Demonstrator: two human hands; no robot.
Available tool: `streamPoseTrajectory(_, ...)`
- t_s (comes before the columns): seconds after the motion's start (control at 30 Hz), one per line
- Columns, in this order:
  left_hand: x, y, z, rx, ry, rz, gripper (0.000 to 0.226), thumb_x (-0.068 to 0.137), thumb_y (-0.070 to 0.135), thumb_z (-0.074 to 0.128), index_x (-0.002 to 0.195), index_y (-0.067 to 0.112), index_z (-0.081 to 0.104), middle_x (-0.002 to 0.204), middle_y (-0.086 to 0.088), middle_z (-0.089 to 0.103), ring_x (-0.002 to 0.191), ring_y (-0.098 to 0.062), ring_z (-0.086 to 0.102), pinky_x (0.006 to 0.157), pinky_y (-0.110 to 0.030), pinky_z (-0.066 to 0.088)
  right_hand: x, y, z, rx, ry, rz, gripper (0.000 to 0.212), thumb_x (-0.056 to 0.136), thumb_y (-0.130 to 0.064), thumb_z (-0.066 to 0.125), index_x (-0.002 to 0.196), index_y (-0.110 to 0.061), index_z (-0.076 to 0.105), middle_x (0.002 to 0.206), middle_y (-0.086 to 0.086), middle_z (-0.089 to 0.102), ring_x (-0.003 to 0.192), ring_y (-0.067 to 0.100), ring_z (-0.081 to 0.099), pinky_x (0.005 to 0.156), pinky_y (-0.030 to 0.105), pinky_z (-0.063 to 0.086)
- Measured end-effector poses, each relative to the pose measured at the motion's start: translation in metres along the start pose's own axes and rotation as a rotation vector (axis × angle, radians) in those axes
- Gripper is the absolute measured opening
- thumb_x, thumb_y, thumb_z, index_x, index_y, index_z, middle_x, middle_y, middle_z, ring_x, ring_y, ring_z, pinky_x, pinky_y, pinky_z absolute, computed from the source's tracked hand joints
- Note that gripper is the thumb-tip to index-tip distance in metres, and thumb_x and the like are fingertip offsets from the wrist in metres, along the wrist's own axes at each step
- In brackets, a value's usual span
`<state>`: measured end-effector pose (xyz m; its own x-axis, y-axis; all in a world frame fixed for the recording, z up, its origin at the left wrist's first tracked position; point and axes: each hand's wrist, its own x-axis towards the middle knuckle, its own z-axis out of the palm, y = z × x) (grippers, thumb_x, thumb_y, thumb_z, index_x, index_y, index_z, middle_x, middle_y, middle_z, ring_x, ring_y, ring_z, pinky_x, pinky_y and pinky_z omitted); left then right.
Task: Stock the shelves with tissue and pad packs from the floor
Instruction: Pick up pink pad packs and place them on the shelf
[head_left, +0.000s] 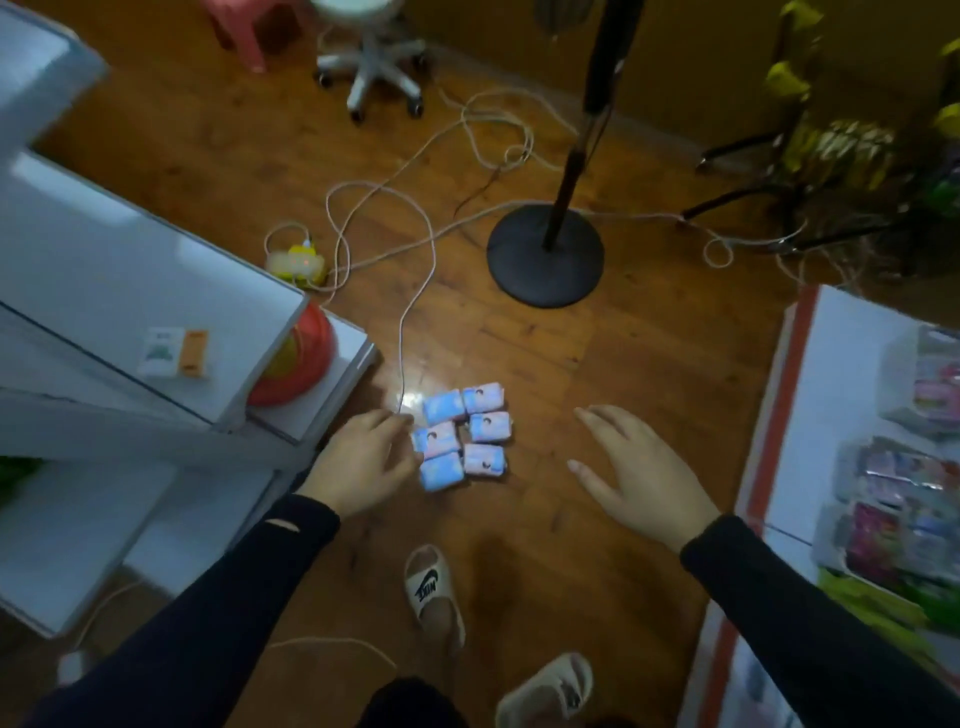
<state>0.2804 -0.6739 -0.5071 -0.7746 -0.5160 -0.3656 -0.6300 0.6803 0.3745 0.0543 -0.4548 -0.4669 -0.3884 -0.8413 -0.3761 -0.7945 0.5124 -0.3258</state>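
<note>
six tissue packs (464, 436) clustered on floor (597, 364) between shelves | my left hand (363, 460) at cluster's left edge, fingers loosely curled, holding nothing | right hand (636, 470) spread, apart | risk: two-hand scoop spills loose packs; cable (415, 291) beside them could snag

Bare wooden floor (597, 374) open right of the six blue-pink packs (462, 436); white shelf unit's corner (311, 410) crowds their left, thin white cable (415, 312) trails in behind, black round stand base (545, 254) farther back.
</note>
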Motion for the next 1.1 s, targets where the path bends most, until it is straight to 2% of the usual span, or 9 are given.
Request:
streamPoseTrajectory(0.17,0.054,-0.063,0.094,-0.007,-0.187,-0.131,0.067,0.085,0.054,0.053,0.14,0.017,0.043,0.135,-0.01,0.05,0.122,-0.028,0.047,0.1,-0.033,0.039,0.08,0.027,0.102,-0.014,-0.165,-0.02,0.064,0.096,-0.053,0.04,0.149,-0.021,0.026,0.152,0.002,0.03,0.138,0.019,0.029,0.111,0.033,0.032)
streamPoseTrajectory(0.33,0.121,-0.119,0.246,0.024,-0.286,-0.218,0.071,0.085,0.047,0.062,0.145,0.021,0.033,0.14,-0.008,0.042,0.127,-0.027,0.041,0.102,-0.033,0.038,0.18,0.076,0.259,0.014,-0.24,-0.055,0.066,0.094,-0.049,0.049,0.149,-0.021,0.026,0.151,0.004,0.032,0.136,0.021,0.032,0.109,0.03,0.027)
streamPoseTrajectory(0.5,0.185,-0.176,0.42,0.088,-0.224,-0.197,0.087,0.074,0.048,0.073,0.145,0.018,0.033,0.14,-0.012,0.042,0.124,-0.033,0.042,0.101,-0.04,0.038,0.259,0.124,0.441,0.02,-0.186,-0.097,0.077,0.077,-0.056,0.055,0.138,-0.01,0.047,0.131,0.018,0.052,0.113,0.037,0.055,0.091,0.043,0.047)
streamPoseTrajectory(0.6,0.206,-0.201,0.503,0.153,-0.181,-0.199,0.094,0.065,0.047,0.079,0.143,0.015,0.037,0.137,-0.017,0.041,0.123,-0.035,0.039,0.1,-0.043,0.038,0.291,0.141,0.524,-0.047,-0.196,-0.146,0.094,0.074,-0.061,0.065,0.148,-0.014,0.029,0.144,0.014,0.037,0.128,0.033,0.04,0.103,0.041,0.036)
streamPoseTrajectory(0.7,0.213,-0.209,0.555,0.175,-0.054,-0.192,0.081,0.059,0.031,0.085,0.129,0.01,0.05,0.119,-0.021,0.049,0.108,-0.037,0.043,0.082,-0.046,0.048,0.303,0.146,0.578,-0.118,-0.224,-0.124,0.098,0.074,-0.049,0.073,0.149,-0.012,0.022,0.148,0.016,0.03,0.132,0.033,0.032,0.108,0.043,0.03)
streamPoseTrajectory(0.77,0.215,-0.206,0.564,0.173,0.032,-0.208,0.069,0.058,0.02,0.084,0.12,0.009,0.056,0.108,-0.021,0.053,0.099,-0.035,0.042,0.072,-0.043,0.05,0.305,0.145,0.59,-0.078,-0.156,-0.128,0.084,0.075,-0.03,0.077,0.144,-0.008,0.034,0.14,0.02,0.04,0.124,0.037,0.04,0.102,0.046,0.037)
streamPoseTrajectory(0.9,0.213,-0.189,0.523,0.123,-0.07,-0.176,0.067,0.065,0.023,0.079,0.125,0.013,0.051,0.11,-0.017,0.047,0.099,-0.036,0.045,0.077,-0.042,0.045,0.293,0.142,0.552,-0.02,-0.147,-0.158,0.07,0.076,-0.022,0.071,0.139,-0.011,0.042,0.134,0.014,0.045,0.12,0.034,0.044,0.096,0.044,0.042)
streamPoseTrajectory(1.0,0.209,-0.161,0.441,0.043,-0.11,-0.103,0.07,0.067,0.031,0.075,0.128,0.013,0.046,0.116,-0.017,0.043,0.104,-0.038,0.045,0.082,-0.042,0.046,0.272,0.137,0.473,-0.007,-0.132,-0.186,0.072,0.076,-0.025,0.07,0.141,-0.013,0.041,0.134,0.013,0.045,0.12,0.034,0.043,0.093,0.043,0.044)
streamPoseTrajectory(1.1,0.205,-0.119,0.33,-0.042,-0.112,-0.016,0.08,0.063,0.052,0.069,0.131,0.015,0.046,0.113,-0.013,0.041,0.103,-0.035,0.046,0.086,-0.04,0.046,0.248,0.124,0.358,0.005,-0.067,-0.197,0.074,0.079,-0.034,0.067,0.144,-0.019,0.036,0.136,0.009,0.043,0.123,0.03,0.04,0.098,0.038,0.039)
